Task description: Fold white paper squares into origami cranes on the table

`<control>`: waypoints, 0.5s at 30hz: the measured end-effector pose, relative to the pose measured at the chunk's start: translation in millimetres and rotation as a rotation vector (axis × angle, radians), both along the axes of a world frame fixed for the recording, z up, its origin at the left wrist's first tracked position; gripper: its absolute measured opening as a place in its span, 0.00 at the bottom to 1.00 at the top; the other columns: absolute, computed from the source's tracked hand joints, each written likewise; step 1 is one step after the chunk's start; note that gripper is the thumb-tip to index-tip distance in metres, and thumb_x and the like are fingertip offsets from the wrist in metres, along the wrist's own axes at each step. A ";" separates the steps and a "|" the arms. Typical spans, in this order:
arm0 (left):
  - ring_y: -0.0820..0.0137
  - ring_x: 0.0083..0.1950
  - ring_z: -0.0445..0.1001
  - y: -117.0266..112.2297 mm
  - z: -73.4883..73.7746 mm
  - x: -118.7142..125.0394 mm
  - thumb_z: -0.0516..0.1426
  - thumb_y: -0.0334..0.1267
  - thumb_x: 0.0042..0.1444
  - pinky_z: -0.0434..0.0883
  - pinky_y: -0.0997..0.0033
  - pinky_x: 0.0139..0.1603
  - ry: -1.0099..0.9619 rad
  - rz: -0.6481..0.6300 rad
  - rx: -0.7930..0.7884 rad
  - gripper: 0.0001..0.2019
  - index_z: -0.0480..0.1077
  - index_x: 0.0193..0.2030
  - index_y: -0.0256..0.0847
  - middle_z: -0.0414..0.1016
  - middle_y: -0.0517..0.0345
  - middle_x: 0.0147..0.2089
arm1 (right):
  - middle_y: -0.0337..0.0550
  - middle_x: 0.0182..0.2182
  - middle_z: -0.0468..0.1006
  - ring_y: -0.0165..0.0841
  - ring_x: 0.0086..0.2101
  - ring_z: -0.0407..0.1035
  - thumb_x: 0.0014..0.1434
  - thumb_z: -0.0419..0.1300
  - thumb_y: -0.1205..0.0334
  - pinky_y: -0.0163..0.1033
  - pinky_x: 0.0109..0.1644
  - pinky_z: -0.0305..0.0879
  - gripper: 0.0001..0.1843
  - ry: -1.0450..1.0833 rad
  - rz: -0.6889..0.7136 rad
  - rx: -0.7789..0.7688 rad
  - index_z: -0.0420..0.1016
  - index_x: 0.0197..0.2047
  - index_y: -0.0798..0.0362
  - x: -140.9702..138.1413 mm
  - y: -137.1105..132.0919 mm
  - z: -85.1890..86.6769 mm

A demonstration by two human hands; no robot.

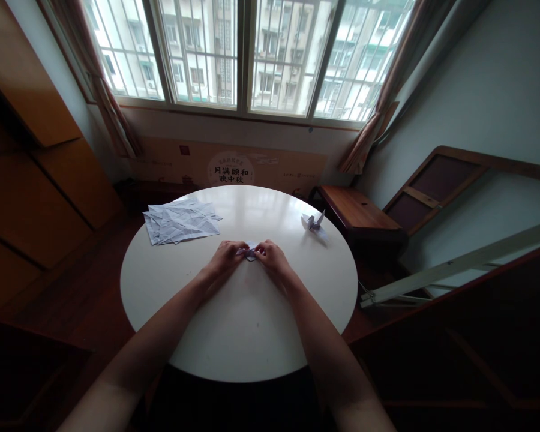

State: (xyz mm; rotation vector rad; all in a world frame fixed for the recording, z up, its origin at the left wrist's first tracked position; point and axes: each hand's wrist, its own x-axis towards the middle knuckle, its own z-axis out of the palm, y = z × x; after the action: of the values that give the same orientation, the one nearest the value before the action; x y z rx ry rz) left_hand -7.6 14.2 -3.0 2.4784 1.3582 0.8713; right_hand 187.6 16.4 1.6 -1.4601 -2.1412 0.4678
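Between my two hands, at the middle of the white round table [234, 336], lies a small piece of folded paper [251, 255]. My left hand [227, 255] pinches its left side and my right hand [270, 254] pinches its right side. The fingers of both hands are bent and closed on the paper, and partly cover it. To the right, a folded paper crane [314, 224] stands on the table with its wings spread. On the left lies a stack of creased paper sheets [184, 222], apart from my left hand.
Beyond the table stands a low wall panel with Chinese lettering [231, 171], below a barred window [207, 54]. A wooden bench [357, 207] is close to the table's right edge. Orange cabinets [49, 198] stand on the left.
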 end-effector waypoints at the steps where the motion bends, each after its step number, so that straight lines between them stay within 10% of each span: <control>1: 0.64 0.42 0.78 -0.4 0.3 0.4 0.57 0.39 0.58 0.69 0.70 0.47 0.000 -0.003 0.003 0.09 0.77 0.43 0.44 0.82 0.55 0.40 | 0.41 0.34 0.73 0.28 0.32 0.68 0.59 0.61 0.59 0.33 0.39 0.61 0.07 0.002 0.000 -0.001 0.79 0.39 0.51 -0.3 -0.4 0.0; 15: 0.65 0.43 0.78 -2.4 1.9 0.6 0.56 0.32 0.59 0.68 0.68 0.50 0.025 -0.046 0.006 0.11 0.77 0.44 0.44 0.81 0.54 0.42 | 0.41 0.35 0.74 0.31 0.35 0.69 0.60 0.58 0.64 0.34 0.42 0.60 0.08 -0.063 0.027 0.040 0.78 0.41 0.49 -1.2 -3.8 3.3</control>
State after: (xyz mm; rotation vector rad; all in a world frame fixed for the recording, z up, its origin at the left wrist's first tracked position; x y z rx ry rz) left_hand -7.0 11.7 -1.1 2.5223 1.3028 0.8384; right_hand 186.4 12.6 4.9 -1.4433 -2.2091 0.3914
